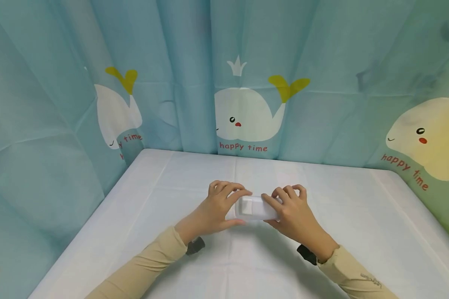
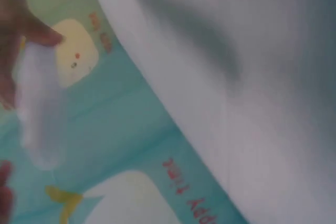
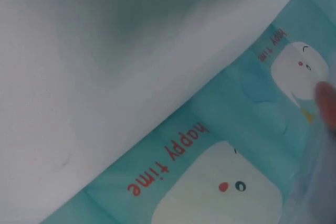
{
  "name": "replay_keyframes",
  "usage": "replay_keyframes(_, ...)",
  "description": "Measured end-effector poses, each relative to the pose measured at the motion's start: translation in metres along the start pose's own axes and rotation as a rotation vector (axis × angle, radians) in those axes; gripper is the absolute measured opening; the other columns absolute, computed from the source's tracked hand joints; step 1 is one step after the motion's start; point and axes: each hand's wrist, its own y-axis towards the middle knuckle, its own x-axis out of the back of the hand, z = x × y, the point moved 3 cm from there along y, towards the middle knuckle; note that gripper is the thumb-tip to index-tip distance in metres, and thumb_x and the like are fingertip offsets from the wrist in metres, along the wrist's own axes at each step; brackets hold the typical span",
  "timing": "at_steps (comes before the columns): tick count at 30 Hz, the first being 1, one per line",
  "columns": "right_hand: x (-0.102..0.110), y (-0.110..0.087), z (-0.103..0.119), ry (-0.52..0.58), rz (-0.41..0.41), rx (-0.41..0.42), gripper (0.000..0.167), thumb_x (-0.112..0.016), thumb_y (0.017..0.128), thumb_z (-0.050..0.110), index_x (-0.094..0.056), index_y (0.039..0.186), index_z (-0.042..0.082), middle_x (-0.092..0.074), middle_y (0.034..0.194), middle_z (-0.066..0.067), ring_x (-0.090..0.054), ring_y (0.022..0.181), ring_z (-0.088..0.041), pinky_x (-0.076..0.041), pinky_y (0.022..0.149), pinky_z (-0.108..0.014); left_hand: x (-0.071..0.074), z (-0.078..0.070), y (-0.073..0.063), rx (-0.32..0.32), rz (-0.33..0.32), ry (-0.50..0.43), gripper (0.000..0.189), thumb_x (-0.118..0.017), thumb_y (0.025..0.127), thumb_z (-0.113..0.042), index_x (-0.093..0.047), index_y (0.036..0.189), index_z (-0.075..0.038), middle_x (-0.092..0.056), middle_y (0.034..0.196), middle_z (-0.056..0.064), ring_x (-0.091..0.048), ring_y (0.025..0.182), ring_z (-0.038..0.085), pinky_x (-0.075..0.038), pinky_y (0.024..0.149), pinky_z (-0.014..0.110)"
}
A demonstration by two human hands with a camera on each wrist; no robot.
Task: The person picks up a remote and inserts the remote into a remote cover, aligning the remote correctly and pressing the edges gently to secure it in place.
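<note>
A white, elongated, rounded object [image 1: 260, 209] with a pale rectangular panel near its left end is held level above the table; its exact kind cannot be told. My right hand [image 1: 294, 214] grips its right end, thumb below and fingers above. Around its left end, my left hand [image 1: 215, 209] spreads thumb and fingers. In the left wrist view, the object's [image 2: 43, 108] lower end stands apart from the fingertips at the left edge, and the right hand [image 2: 16, 35] holds the upper end. The right wrist view catches only a blurred part of the object [image 3: 317, 182].
A white-covered table [image 1: 194, 174] lies under the hands. Behind and beside it hangs a blue-green curtain [image 1: 187, 62] with whale prints. Dark wrist-worn pieces [image 1: 196, 246] show below the forearms, and shadows fall on the cloth.
</note>
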Motion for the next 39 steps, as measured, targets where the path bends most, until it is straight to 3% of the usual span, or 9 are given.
replay_keyframes(3,0.000,0.000,0.001,0.036,-0.033,-0.009,0.070,-0.094,0.041,0.034,-0.066,0.101,0.013,-0.057,0.084,-0.004,-0.052,0.076,-0.022,-0.037,0.080,-0.053,-0.001,0.002,0.001,0.059,0.091,0.060,0.090,-0.079,0.063,-0.054,-0.045,0.135,-0.011,-0.055,0.119,0.000,-0.048,0.108,0.016,-0.031,0.096,0.044)
replay_keyframes(5,0.001,0.001,0.002,0.058,-0.048,-0.009,0.070,-0.094,0.041,0.034,-0.066,0.101,0.012,-0.057,0.084,-0.004,-0.052,0.076,-0.022,-0.037,0.080,-0.053,-0.003,0.003,0.001,0.057,0.118,0.104,0.092,-0.079,0.063,-0.054,-0.045,0.136,-0.009,-0.060,0.113,-0.002,-0.053,0.105,0.014,-0.032,0.098,0.045)
replay_keyframes(13,0.000,0.001,0.008,0.073,-0.033,-0.010,0.068,-0.094,0.042,0.032,-0.067,0.101,0.011,-0.054,0.083,-0.004,-0.051,0.077,-0.020,-0.037,0.078,-0.050,-0.008,-0.002,0.002,0.006,0.030,0.124,0.079,-0.082,0.060,-0.048,-0.056,0.125,-0.010,-0.065,0.099,-0.004,-0.057,0.096,0.011,-0.035,0.098,0.043)
replay_keyframes(17,-0.001,0.000,0.010,0.058,-0.014,0.016,0.068,-0.093,0.044,0.031,-0.067,0.104,0.012,-0.055,0.086,-0.004,-0.050,0.080,-0.021,-0.036,0.079,-0.050,-0.010,-0.004,0.002,-0.002,0.071,0.112,0.079,-0.081,0.060,-0.051,-0.056,0.123,-0.011,-0.065,0.100,-0.004,-0.057,0.097,0.012,-0.034,0.098,0.044)
replay_keyframes(20,-0.002,-0.001,0.008,0.032,-0.019,0.037,0.070,-0.093,0.044,0.031,-0.066,0.106,0.013,-0.056,0.088,-0.005,-0.051,0.082,-0.021,-0.036,0.079,-0.051,-0.010,0.000,0.002,0.067,0.157,0.047,0.083,-0.076,0.066,-0.056,-0.050,0.131,-0.011,-0.064,0.108,-0.004,-0.056,0.103,0.013,-0.030,0.101,0.047)
replay_keyframes(23,-0.001,-0.002,0.004,0.009,-0.051,0.055,0.071,-0.094,0.043,0.026,-0.064,0.106,0.013,-0.057,0.091,-0.007,-0.051,0.084,-0.024,-0.035,0.080,-0.053,-0.006,0.008,0.004,0.195,0.193,-0.060,0.071,-0.072,0.075,-0.050,-0.051,0.131,-0.011,-0.065,0.106,-0.006,-0.057,0.103,0.013,-0.028,0.103,0.048)
replay_keyframes(26,0.000,-0.003,0.001,0.002,-0.077,0.071,0.071,-0.094,0.043,0.021,-0.063,0.106,0.013,-0.057,0.093,-0.009,-0.051,0.085,-0.026,-0.035,0.081,-0.053,-0.003,0.013,0.006,0.274,0.148,-0.145,0.045,-0.072,0.079,-0.038,-0.063,0.115,-0.013,-0.069,0.093,-0.008,-0.061,0.092,0.010,-0.031,0.103,0.045)
replay_keyframes(29,-0.001,-0.004,0.000,0.000,-0.085,0.071,0.071,-0.094,0.043,0.019,-0.062,0.106,0.012,-0.056,0.094,-0.009,-0.052,0.086,-0.027,-0.034,0.080,-0.052,-0.002,0.011,0.007,0.262,0.063,-0.154,0.027,-0.076,0.077,-0.032,-0.070,0.096,-0.015,-0.070,0.082,-0.008,-0.062,0.081,0.007,-0.036,0.101,0.043)
replay_keyframes(39,-0.004,-0.004,0.000,-0.077,-0.134,0.061,0.065,-0.093,0.045,0.015,-0.058,0.099,0.012,-0.052,0.088,-0.008,-0.048,0.082,-0.025,-0.031,0.075,-0.046,-0.004,-0.005,0.009,0.174,-0.072,-0.100,0.027,-0.079,0.073,-0.030,-0.061,0.085,-0.014,-0.065,0.077,-0.007,-0.060,0.074,0.005,-0.042,0.096,0.041)
